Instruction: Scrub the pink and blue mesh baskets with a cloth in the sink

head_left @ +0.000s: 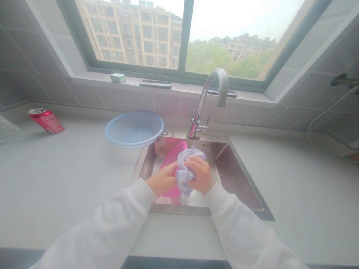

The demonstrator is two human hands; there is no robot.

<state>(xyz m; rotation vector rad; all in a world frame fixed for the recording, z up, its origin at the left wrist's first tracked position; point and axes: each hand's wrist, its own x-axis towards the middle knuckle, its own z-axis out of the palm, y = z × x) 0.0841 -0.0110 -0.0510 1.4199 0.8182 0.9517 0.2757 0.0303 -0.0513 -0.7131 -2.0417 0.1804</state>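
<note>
Over the sink (241,175), a pink plastic basket with small holes (170,191) is held tilted on its side. My left hand (164,179) is closed on the basket's near side, its fingertips partly hidden behind a cloth. A crumpled pale lilac-white cloth (184,170) is bunched in my right hand (201,175), whose fingers curl round it. The cloth lies against the basket and covers part of it. Behind my hands rises the chrome faucet (206,99), with no water visible at its spout.
A light blue perforated basket (134,130) stands left of the sink, near its edge. Farther left are a red drink can (47,120) and a clear plastic item (8,130). A small green-white box (117,77) and dark flat objects (155,84) lie on the windowsill.
</note>
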